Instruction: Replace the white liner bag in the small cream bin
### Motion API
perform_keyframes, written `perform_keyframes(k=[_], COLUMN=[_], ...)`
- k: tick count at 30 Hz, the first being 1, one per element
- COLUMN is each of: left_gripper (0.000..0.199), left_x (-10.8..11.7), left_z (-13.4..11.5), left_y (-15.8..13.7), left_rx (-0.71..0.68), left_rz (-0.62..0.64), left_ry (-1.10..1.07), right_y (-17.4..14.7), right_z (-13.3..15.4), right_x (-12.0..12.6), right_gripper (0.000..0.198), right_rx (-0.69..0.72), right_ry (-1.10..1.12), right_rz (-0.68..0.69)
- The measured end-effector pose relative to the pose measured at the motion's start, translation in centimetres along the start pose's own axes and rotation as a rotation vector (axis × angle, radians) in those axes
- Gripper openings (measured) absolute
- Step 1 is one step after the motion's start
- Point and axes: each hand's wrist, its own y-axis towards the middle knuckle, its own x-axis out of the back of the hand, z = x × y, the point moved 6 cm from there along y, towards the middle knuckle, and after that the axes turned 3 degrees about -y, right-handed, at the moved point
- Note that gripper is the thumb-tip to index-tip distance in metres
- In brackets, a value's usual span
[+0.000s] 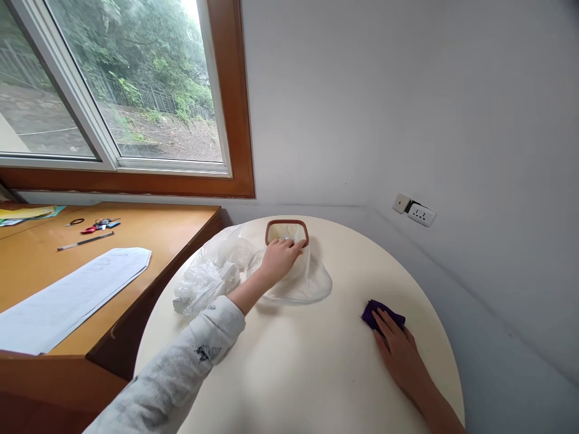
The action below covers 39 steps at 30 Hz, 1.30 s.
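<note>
My left hand (283, 258) reaches across the round table and closes over the near rim of a small bin (286, 222) with a brown rim. A clear plastic bag (312, 283) lines this bin and spreads over the tabletop around it. Something small and shiny shows by the left fingertips, too small to name. On the right side of the table, my right hand (398, 346) presses down on a folded dark purple cloth (371, 313), its fingers over the near part. Beside the bin, on the left, lies a crumpled clear plastic bag (210, 280).
A wooden desk (181, 223) adjoins the cream round table (289, 374) on the left. It carries white paper sheets (85, 295), a pen (85, 241), scissors (93, 229) and other small items. Behind are a window (149, 84) and a white wall with a socket (421, 214).
</note>
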Motion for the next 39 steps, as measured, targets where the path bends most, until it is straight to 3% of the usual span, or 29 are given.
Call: perform_keyframes(k=[7, 10, 13, 19, 24, 29, 34, 39], left_gripper=[0.031, 0.03, 0.034, 0.032, 0.027, 0.025, 0.024, 0.029], left_x=[0.5, 0.8, 1.7, 5.0, 6.7, 7.0, 7.2, 6.9], left_z=[3.2, 3.5, 3.4, 2.8, 2.8, 2.8, 2.4, 1.3], left_y=[-0.2, -0.2, -0.5, -3.0, -6.2, -9.5, -11.5, -14.0], left_rx=[0.021, 0.017, 0.026, 0.068, 0.094, 0.107, 0.135, 0.129], left_rz=[-0.01, -0.025, -0.066, -0.224, -0.253, -0.19, -0.153, -0.071], left_ry=[0.036, 0.03, 0.027, -0.057, -0.086, -0.083, -0.107, -0.19], right_y=[0.1, -0.4, -1.7, -3.6, -1.4, 1.4, 2.1, 1.3], right_z=[0.0, 1.7, 5.2, 15.8, 23.4, 28.4, 29.3, 24.8], right_x=[0.0, 0.3, 0.8, 1.4, 0.1, -1.5, -1.6, 1.1], right_gripper=[0.055, 0.055, 0.053, 0.051, 0.05, 0.051, 0.049, 0.045], right_rx=[0.002, 0.124, 0.328, 0.741, 0.863, 0.856, 0.832, 0.819], right_ry=[-0.02, 0.013, 0.077, 0.207, 0.206, 0.238, 0.279, 0.236], right_rz=[0.047, 0.093, 0.16, 0.25, 0.199, 0.132, 0.06, -0.024])
